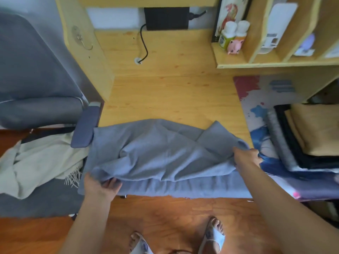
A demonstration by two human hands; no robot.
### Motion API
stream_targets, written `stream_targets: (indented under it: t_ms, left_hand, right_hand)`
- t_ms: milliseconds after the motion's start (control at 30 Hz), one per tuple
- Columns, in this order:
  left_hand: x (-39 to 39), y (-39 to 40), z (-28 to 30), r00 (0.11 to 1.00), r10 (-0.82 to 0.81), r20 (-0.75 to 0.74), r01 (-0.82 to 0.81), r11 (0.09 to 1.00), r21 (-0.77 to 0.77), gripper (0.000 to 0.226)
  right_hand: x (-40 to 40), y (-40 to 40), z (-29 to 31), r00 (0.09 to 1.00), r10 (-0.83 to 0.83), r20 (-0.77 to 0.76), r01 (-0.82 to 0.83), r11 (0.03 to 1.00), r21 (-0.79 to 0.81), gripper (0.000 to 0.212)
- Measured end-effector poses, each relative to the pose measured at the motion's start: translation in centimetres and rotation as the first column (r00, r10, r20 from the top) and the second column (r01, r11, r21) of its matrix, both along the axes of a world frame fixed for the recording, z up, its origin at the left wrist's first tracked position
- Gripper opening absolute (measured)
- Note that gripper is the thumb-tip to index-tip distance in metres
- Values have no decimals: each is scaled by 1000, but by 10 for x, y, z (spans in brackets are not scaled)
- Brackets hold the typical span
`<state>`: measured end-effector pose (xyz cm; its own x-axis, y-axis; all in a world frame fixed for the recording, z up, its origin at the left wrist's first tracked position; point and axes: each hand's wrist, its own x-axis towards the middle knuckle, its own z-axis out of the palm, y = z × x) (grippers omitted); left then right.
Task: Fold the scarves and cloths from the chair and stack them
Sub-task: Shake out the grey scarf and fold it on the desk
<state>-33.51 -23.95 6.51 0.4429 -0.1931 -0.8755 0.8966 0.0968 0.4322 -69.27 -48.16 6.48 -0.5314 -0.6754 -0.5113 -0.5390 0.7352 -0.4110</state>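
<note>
No readable text, brand, number or sign anywhere in head view. Labels on two small bottles (233,33) at 1 o'clock, on shelf (233,61): green and orange patches only, print too blurred to read. White flat item (275,26) in rack at 2 o'clock carries dark printed block, illegible. Tall box (229,13) behind bottles shows red figure artwork, no legible lettering. Desk mat (256,96) at 3 o'clock: paint-splash pattern, blurred blue strokes, not readable as words.
</note>
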Motion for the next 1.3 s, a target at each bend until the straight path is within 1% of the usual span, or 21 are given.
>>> stream_targets:
  t_ms: [67,133,233,367,433,467,533,600,667,733,800,867,933,967,1000,1067,1100,1167,1200,1233,1300]
  left_hand:
    - [2,-4,-4,1000,16,7,-16,1000,-13,31]
    - [4,-3,-15,1000,-26,9,26,999,24,19]
    - [7,1,-29,993,-115,23,112,988,104,23]
    - [11,-6,-21,978,-206,20,200,967,157,27]
    - [17,-8,-19,975,-219,-29,221,961,169,29]
    - [20,-9,-17,972,-228,-49,234,957,172,25]
    - [22,-11,-16,967,-245,-76,255,948,191,19]
    - [19,-12,-9,962,-256,-97,270,943,193,22]
    - [17,-10,-6,961,-256,-103,270,948,168,20]
    - [19,-4,-6,970,-216,-108,230,964,135,20]
    - [23,3,-7,978,-162,-128,175,980,96,21]
    - [25,8,-8,986,-118,-115,123,992,29,22]
    - [29,14,-8,998,-66,14,66,996,-61,32]
    - [31,18,-6,996,-23,85,33,993,-114,37]
    - [31,21,-5,991,-11,136,31,989,-146,38]
    - [32,30,-5,992,8,127,15,985,-174,27]
    - [32,34,-6,993,31,118,-10,985,-170,30]
    - [37,38,-9,996,74,50,-64,983,-172,57]
    - [40,37,-9,996,85,26,-79,983,-165,69]
    - [43,36,-9,997,77,25,-72,985,-159,72]
    - [43,29,-11,997,-15,69,22,994,-105,58]
  right_hand:
    - [-3,-8,-4,1000,-6,14,6,998,58,75]
    - [-6,-6,-9,998,-47,-34,51,991,121,79]
    - [-15,12,-12,996,-73,-46,78,989,122,78]
    - [-17,19,-13,988,-141,58,138,989,54,68]
    - [-18,17,-19,970,-155,189,140,986,92,64]
    - [-17,17,-20,938,-181,294,149,981,128,63]
    - [-12,21,-19,798,-361,482,270,930,249,54]
    - [-11,24,-8,699,-469,540,354,883,308,27]
    - [-13,25,0,649,-500,573,385,866,319,17]
    - [-21,24,4,574,-536,619,407,843,352,24]
    - [-37,22,-10,480,-592,647,465,797,385,41]
    - [-46,32,-9,478,-577,662,444,809,385,49]
    - [-49,44,-4,420,-546,725,457,817,351,43]
    - [-48,48,1,418,-542,729,472,815,336,40]
    - [-51,47,-4,327,-578,748,510,774,375,40]
    - [-53,46,-16,300,-590,749,532,756,382,44]
    - [-51,45,-20,299,-584,754,517,764,387,47]
    - [-40,46,-14,322,-575,753,508,776,375,48]
    - [-31,48,-8,308,-568,764,521,772,364,44]
    - [-26,52,-3,316,-572,757,538,765,354,38]
    - [-17,59,7,316,-572,757,538,765,354,26]
